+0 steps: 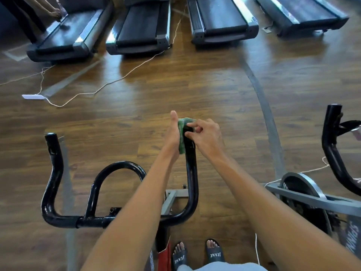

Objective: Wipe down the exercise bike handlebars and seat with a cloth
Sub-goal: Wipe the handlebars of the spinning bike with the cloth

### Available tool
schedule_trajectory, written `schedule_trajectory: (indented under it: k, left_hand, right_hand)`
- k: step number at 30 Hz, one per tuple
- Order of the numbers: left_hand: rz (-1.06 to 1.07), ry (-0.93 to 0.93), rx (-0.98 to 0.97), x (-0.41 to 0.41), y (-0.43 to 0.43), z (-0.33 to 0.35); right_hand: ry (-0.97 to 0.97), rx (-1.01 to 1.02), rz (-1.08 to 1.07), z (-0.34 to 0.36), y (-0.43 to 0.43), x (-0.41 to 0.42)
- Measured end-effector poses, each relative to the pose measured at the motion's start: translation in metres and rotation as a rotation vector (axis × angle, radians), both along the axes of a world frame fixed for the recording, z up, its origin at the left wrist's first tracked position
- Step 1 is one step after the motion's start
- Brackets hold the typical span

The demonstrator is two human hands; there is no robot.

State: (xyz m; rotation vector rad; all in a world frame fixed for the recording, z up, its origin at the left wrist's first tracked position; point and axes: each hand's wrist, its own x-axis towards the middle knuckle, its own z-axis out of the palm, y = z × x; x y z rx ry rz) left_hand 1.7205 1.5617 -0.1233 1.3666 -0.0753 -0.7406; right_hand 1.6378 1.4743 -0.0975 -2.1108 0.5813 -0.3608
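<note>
Black exercise bike handlebars (52, 173) spread below me, with a centre loop and two forward horns. A green cloth (182, 133) is wrapped against the tip of the right horn (192, 173). My left hand (173, 135) presses the cloth to the horn's left side, thumb pointing up. Pinching at the horn's tip and the cloth's edge are the fingers of my right hand (207, 135). The seat is out of view.
Several treadmills (136, 28) line the far floor, with a white cord (109, 83) and power strip (33, 97) lying before them. A second bike (332, 153) with flywheel stands at right. A person's legs are at the far left. My sandalled feet (197, 253) are on the wooden floor.
</note>
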Motion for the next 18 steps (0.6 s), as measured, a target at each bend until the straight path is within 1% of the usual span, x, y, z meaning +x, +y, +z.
schedule_trajectory:
  k: [2, 4, 6, 9, 11, 15, 16, 18]
  left_hand:
    - [-0.071, 0.085, 0.031, 0.014, -0.007, 0.002]
    - [-0.206, 0.186, 0.023, 0.023, -0.010, -0.001]
    - [-0.293, 0.232, -0.004, 0.021, -0.007, -0.020]
    - [-0.293, 0.331, -0.018, -0.004, 0.007, -0.057]
    - [-0.301, 0.352, 0.006, -0.006, 0.009, -0.050]
    - [-0.341, 0.334, -0.114, 0.017, -0.005, -0.005]
    - [-0.328, 0.326, -0.145, 0.014, -0.007, -0.001]
    - [-0.277, 0.357, -0.163, -0.002, -0.003, -0.019]
  right_hand:
    - [0.053, -0.099, -0.013, 0.005, 0.002, 0.001]
    - [0.085, -0.174, -0.022, 0.009, 0.003, 0.003]
    - [0.091, -0.228, -0.065, 0.011, 0.006, 0.003]
    - [0.120, -0.265, -0.136, 0.009, 0.014, 0.002]
    - [0.135, -0.251, -0.157, 0.008, 0.016, 0.002]
    - [0.159, -0.232, -0.163, 0.008, 0.014, 0.001]
    - [0.161, -0.233, -0.169, 0.008, 0.015, 0.001]
    - [0.166, -0.230, -0.186, 0.008, 0.017, 0.001]
